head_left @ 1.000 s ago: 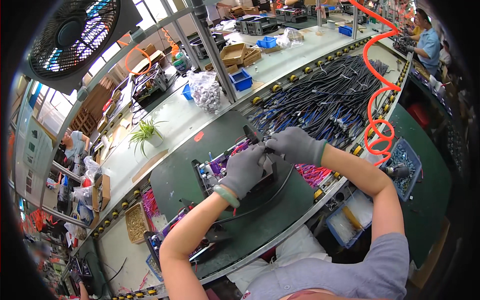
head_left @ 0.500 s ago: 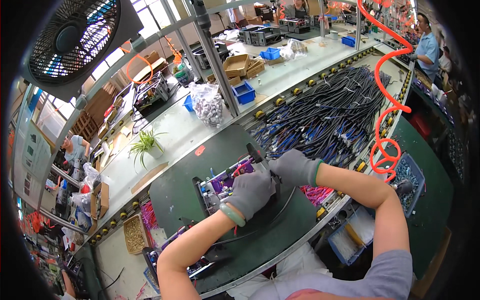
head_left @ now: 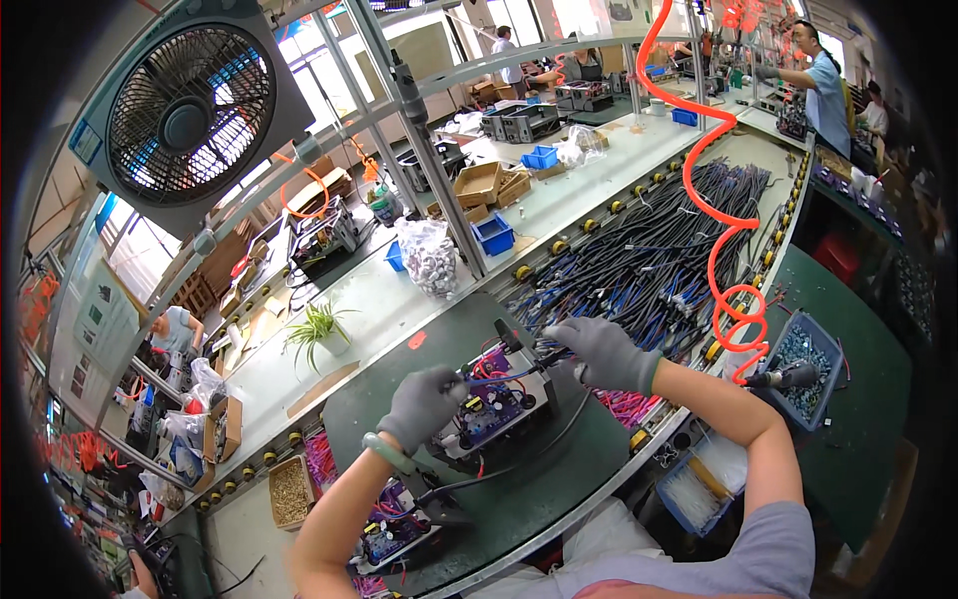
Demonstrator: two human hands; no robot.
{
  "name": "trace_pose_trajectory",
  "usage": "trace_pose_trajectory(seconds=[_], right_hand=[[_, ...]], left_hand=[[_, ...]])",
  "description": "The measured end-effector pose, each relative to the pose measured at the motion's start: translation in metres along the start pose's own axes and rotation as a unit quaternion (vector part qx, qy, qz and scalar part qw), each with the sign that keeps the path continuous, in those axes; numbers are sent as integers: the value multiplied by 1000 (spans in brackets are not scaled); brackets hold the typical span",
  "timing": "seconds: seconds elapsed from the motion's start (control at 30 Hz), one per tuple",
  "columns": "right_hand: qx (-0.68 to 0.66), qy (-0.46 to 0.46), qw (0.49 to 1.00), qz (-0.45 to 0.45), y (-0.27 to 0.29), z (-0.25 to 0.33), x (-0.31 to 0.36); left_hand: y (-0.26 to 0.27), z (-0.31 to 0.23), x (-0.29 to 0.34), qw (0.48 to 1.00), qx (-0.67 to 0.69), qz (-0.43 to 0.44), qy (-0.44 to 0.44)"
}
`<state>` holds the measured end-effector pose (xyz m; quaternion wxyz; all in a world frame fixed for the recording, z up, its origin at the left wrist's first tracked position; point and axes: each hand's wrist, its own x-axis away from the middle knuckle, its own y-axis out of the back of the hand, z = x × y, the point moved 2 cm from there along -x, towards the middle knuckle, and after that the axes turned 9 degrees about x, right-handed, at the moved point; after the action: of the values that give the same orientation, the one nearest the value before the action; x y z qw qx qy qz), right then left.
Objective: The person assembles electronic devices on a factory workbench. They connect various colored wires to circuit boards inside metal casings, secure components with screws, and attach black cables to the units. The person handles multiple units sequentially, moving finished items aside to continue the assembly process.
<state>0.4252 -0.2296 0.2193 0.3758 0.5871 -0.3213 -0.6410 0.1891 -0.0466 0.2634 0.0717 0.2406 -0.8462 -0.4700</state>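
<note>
On the green work surface (head_left: 399,339) stands an open electronic unit with a purple circuit board (head_left: 496,407), pale side plates and a dark upright end panel. My left hand (head_left: 427,407), in a grey glove, is closed at the board's left side, its fingertips on the end of a blue wire (head_left: 504,378) that runs over the board. My right hand (head_left: 611,355), also gloved, pinches a black cable (head_left: 548,351) by the end panel; its fingertips are partly hidden. A second similar unit (head_left: 391,529) lies nearer me, beneath my left forearm.
A pile of black cables (head_left: 649,260) covers the line beyond my right hand. An orange coiled hose (head_left: 714,265) hangs at right, above a blue bin of small parts (head_left: 806,364) with a power driver (head_left: 788,376) on it. A fan (head_left: 190,120) hangs upper left.
My left hand has moved left off the unit, uncovering the purple board and drawing the blue wire across it. My right hand stays by the end panel. The view has shifted somewhat.
</note>
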Motion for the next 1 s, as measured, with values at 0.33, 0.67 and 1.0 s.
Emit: trace_pose_trajectory(seconds=[0.33,0.67,1.0], right_hand=[[-77,-8,990,-115,-1,38,-58],[-32,27,995,-95,-2,32,-60],[-377,-65,924,11,15,10,-62]], left_hand=[[-57,-24,-55,956,249,-149,-47],[-58,-26,-50,977,145,-149,-49],[-39,-38,-50,892,449,23,-36]])
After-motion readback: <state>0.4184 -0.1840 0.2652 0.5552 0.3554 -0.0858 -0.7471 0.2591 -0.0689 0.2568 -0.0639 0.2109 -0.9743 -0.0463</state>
